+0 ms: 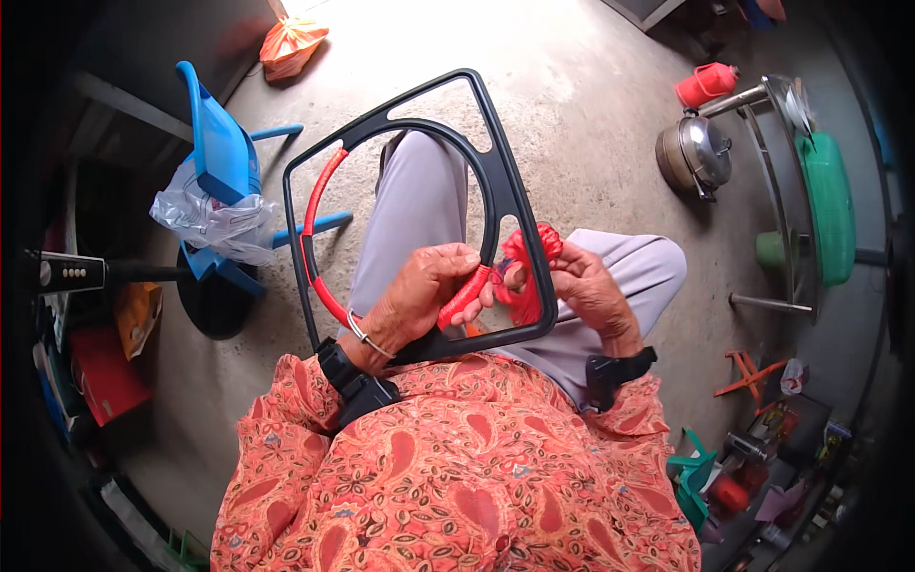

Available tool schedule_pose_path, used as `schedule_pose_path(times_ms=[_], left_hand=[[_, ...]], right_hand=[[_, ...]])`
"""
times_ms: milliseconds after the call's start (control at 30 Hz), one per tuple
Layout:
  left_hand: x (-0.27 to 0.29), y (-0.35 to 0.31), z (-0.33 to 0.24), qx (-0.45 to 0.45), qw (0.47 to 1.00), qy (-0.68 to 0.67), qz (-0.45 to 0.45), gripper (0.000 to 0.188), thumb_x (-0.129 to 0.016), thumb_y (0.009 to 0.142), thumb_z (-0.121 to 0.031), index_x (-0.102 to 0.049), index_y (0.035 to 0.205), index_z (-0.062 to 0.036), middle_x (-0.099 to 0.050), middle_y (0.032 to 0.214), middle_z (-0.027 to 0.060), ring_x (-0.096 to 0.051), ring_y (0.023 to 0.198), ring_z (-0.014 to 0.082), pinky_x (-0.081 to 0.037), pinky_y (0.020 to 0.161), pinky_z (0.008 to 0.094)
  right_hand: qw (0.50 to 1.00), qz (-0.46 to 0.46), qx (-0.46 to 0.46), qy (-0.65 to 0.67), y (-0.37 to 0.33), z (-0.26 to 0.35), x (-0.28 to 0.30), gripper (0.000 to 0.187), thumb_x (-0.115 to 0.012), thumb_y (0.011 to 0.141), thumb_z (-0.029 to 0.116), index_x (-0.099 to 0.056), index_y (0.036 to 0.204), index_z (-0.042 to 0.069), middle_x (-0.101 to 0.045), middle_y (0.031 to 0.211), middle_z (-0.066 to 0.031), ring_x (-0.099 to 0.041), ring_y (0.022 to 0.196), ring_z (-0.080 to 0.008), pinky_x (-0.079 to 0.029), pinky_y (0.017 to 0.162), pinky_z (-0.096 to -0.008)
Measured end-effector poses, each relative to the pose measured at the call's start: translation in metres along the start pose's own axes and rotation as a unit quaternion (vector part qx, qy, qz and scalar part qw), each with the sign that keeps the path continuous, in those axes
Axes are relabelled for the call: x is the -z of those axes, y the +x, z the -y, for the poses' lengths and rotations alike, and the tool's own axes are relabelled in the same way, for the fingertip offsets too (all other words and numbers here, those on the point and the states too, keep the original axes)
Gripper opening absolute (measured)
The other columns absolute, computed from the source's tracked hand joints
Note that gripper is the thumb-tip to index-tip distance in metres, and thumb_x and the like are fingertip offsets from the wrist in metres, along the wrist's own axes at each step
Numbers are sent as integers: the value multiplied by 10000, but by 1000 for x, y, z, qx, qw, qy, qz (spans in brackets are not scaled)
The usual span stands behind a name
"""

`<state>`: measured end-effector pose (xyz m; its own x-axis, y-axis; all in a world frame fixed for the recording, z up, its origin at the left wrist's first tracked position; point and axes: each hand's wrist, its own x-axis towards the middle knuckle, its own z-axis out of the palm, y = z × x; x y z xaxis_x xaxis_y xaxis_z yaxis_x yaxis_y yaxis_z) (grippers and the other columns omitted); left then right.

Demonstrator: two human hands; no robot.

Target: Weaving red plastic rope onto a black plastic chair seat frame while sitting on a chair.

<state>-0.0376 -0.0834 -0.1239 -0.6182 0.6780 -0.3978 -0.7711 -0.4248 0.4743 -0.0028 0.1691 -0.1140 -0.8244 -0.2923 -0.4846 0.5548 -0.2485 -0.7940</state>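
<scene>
A black square frame (372, 126) with a round opening stands tilted over my lap. Red cord wrapping (324, 186) covers stretches of its ring, with bare black gaps between. My left hand (419, 286) is closed around the lower right of the ring, thumb on top, fingers curled under the red-wrapped part. Just outside the ring, my right hand (593, 294) pinches a loose bundle of red cord (522, 305) through the frame's right side. Part of that bundle is hidden behind the frame's edge and my fingers.
A blue chair (221, 157) with a clear plastic bag (214, 214) stands left. An orange bag (291, 46) lies at the far left. At right are a lidded metal pot (693, 153), a red flask (707, 84) and a metal rack (777, 191). Clutter, including a green stool (696, 477), sits lower right.
</scene>
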Motion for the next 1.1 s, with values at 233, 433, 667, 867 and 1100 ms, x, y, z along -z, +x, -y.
schedule_pose_path(times_ms=[233,433,667,867,1100], left_hand=[[7,-1,5,-9,1000,13,3,190,-504,963,-163,-514,908,18,-635,714,174,-570,464,190,-426,390,244],[-2,2,4,-24,1000,10,-17,171,-484,972,-144,-514,950,23,-627,682,155,-562,449,171,-422,376,228],[0,8,5,-55,997,28,-54,185,-484,960,-169,-516,995,10,-625,678,141,-563,444,157,-418,358,224],[-6,6,3,-94,991,66,-65,281,-564,893,-228,-536,1032,14,-615,678,97,-553,442,137,-408,358,221],[-13,3,-2,-95,989,47,-99,411,-560,942,-400,-589,944,10,-622,693,91,-549,445,127,-417,365,213]], right_hand=[[990,66,37,-117,13,-17,-19,246,-715,815,68,-693,1059,36,-664,992,-3,-598,899,-103,-480,824,-251],[995,21,56,79,22,-6,-38,412,-744,807,66,-587,1185,22,-664,999,-28,-613,905,-108,-512,835,-259],[977,19,61,203,52,-33,-37,237,-698,862,106,-584,1057,34,-666,972,-65,-649,816,-138,-568,702,-278],[952,137,37,272,67,-45,-45,207,-666,897,199,-576,979,31,-662,884,-78,-665,705,-144,-581,553,-302],[976,62,34,205,68,-21,-59,154,-622,935,211,-564,937,68,-619,861,-15,-600,701,-67,-533,629,-235]])
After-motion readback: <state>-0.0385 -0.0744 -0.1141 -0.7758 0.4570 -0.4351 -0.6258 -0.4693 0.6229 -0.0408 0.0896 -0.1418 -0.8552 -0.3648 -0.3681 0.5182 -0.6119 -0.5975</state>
